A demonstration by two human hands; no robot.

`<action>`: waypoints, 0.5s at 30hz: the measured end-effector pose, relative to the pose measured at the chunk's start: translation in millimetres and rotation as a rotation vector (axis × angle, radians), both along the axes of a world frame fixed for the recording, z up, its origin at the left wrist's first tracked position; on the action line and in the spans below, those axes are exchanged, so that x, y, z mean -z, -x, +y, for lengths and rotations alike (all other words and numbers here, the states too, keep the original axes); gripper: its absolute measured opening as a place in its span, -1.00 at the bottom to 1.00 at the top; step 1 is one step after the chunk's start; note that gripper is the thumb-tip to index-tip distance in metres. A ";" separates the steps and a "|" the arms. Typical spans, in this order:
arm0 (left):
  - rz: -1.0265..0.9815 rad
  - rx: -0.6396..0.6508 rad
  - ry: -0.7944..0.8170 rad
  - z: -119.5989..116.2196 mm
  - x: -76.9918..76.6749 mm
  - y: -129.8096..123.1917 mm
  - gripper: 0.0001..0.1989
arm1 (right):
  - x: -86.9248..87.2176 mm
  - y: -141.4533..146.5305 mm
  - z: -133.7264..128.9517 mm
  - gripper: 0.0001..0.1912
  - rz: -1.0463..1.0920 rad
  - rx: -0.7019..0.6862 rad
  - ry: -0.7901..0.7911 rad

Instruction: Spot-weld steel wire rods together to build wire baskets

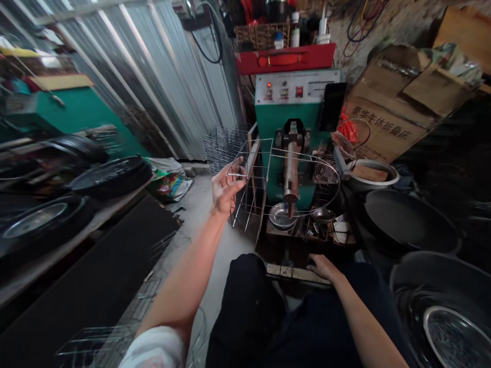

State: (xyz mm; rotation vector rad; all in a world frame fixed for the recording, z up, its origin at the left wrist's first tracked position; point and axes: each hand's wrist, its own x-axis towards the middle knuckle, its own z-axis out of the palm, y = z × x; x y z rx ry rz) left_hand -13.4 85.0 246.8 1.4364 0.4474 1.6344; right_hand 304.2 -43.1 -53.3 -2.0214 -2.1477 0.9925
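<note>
Left hand (229,188) raised, gripping wire rack (251,179); right hand (320,267) low, loosely curled. Grey floor (205,191); green machine (264,122) by corrugated metal wall (153,66).

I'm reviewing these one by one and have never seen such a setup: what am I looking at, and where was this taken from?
No robot here: one head-worn camera looks forward and down at a person's bare hands. The left hand grips a silvery, open wire frame. The right hand is low, by a pale wooden strip, and appears empty. Ahead stands a green machine with a brown metal cylinder; a shiny round dish lies below. Large black pans are at right.
</note>
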 end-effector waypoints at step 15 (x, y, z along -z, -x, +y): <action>-0.052 -0.085 -0.074 -75.0 16.6 5.8 -0.37 | -0.3 -20.1 -11.2 -0.76 0.058 0.072 -0.016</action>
